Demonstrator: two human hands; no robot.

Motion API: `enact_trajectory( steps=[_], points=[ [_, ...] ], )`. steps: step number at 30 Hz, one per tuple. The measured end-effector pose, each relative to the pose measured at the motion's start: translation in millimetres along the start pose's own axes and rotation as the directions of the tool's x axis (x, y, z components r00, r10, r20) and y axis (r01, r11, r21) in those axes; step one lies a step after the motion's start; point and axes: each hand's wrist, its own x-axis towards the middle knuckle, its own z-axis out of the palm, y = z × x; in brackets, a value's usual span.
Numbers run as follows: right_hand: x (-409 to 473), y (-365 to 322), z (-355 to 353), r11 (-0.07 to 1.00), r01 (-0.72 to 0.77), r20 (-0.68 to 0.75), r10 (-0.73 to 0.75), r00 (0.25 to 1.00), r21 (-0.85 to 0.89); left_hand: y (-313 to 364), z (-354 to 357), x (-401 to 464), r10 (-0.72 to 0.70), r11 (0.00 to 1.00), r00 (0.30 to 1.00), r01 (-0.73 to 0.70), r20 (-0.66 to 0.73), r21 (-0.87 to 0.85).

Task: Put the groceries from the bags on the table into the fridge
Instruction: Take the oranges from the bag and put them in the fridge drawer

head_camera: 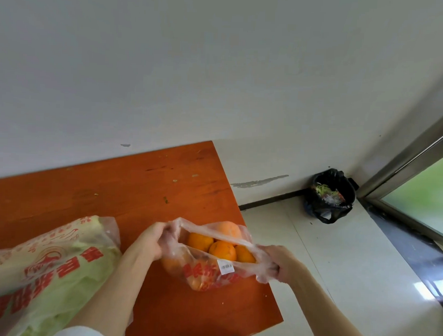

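A clear plastic bag point(205, 276) with red print and a barcode sticker sits near the right edge of the orange-brown table point(128, 189). Several oranges point(222, 250) show through its open mouth. My left hand point(152, 238) grips the bag's left rim, and my right hand point(278, 264) grips the right rim, stretching the mouth wide between them. A second, larger printed bag holding a pale green cabbage point(43, 271) lies on the table at the lower left, beside my left forearm. The fridge is not in view.
A white wall stands behind the table. On the tiled floor in the right corner sits a black-lined waste bin point(329, 195) with scraps inside. A metal-framed glass door point(418, 181) runs along the right side.
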Motion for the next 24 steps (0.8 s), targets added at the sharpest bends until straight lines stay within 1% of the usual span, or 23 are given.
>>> enact_trajectory(
  steps=[1,2,3,4,5,6,7,8,9,10,11,12,13,15,16,17,18,20,22,24],
  points=[
    [-2,-1,4,0.985,0.130,-0.156,-0.146,0.977,-0.110,3,1,-4,0.094,0.990,0.995,-0.090,-0.034,0.104],
    [-6,-2,7,0.930,0.239,-0.273,-0.315,0.909,-0.278,6,1,-10,0.253,0.944,0.965,-0.230,-0.073,0.237],
    [-9,-2,10,0.822,0.328,-0.342,-0.509,0.790,-0.465,6,1,-16,0.460,0.818,0.884,-0.384,-0.086,0.429],
    [-13,-2,13,0.661,0.394,-0.334,-0.700,0.631,-0.639,5,2,-27,0.684,0.599,0.728,-0.532,-0.038,0.598],
    [-18,-3,16,0.473,0.454,-0.257,-0.851,0.458,-0.755,3,3,-39,0.866,0.310,0.495,-0.641,0.069,0.702],
    [-21,-5,20,0.305,0.510,-0.135,-0.930,0.342,-0.805,0,7,-52,0.934,0.030,0.274,-0.698,0.229,0.715],
    [-27,-7,26,0.195,0.558,-0.005,-0.946,0.324,-0.807,-5,12,-57,0.889,-0.204,0.152,-0.711,0.431,0.673],
    [-30,-8,32,0.131,0.591,0.121,-0.922,0.368,-0.796,-11,17,-61,0.774,-0.363,0.119,-0.722,0.622,0.589],
    [-33,-8,39,0.085,0.594,0.229,-0.872,0.433,-0.800,-19,22,-59,0.642,-0.446,0.137,-0.733,0.755,0.513],
    [-34,-7,44,0.035,0.572,0.306,-0.817,0.488,-0.819,-26,26,-54,0.533,-0.492,0.166,-0.736,0.829,0.464],
    [-34,-7,46,-0.011,0.529,0.346,-0.769,0.538,-0.848,-31,27,-48,0.475,-0.535,0.176,-0.721,0.862,0.441],
    [-34,-7,45,-0.045,0.473,0.355,-0.725,0.590,-0.880,-34,27,-43,0.455,-0.577,0.211,-0.670,0.865,0.467],
    [-33,-7,43,-0.066,0.419,0.351,-0.674,0.650,-0.905,-34,25,-39,0.444,-0.610,0.279,-0.602,0.852,0.515],
    [-33,-6,35,-0.092,0.382,0.366,-0.557,0.746,-0.919,-31,16,-36,0.393,-0.657,0.463,-0.463,0.794,0.595],
    [-33,-6,30,-0.096,0.394,0.385,-0.513,0.767,-0.914,-29,12,-38,0.345,-0.667,0.559,-0.418,0.754,0.616],
    [-33,-5,27,-0.109,0.407,0.405,-0.489,0.773,-0.907,-27,9,-40,0.290,-0.684,0.639,-0.383,0.713,0.621],
    [-31,-5,25,-0.133,0.411,0.422,-0.473,0.773,-0.902,-26,8,-43,0.252,-0.700,0.685,-0.359,0.684,0.617],
    [-22,-4,19,-0.168,0.422,0.450,-0.455,0.769,-0.891,-25,4,-40,0.232,-0.691,0.742,-0.330,0.629,0.644],
    [-10,0,10,-0.150,0.448,0.465,-0.439,0.769,-0.881,-21,-3,-37,0.241,-0.648,0.798,-0.290,0.552,0.704],
    [-1,4,3,-0.132,0.488,0.491,-0.453,0.744,-0.863,-16,-8,-37,0.260,-0.621,0.814,-0.271,0.519,0.736]
  ],
)
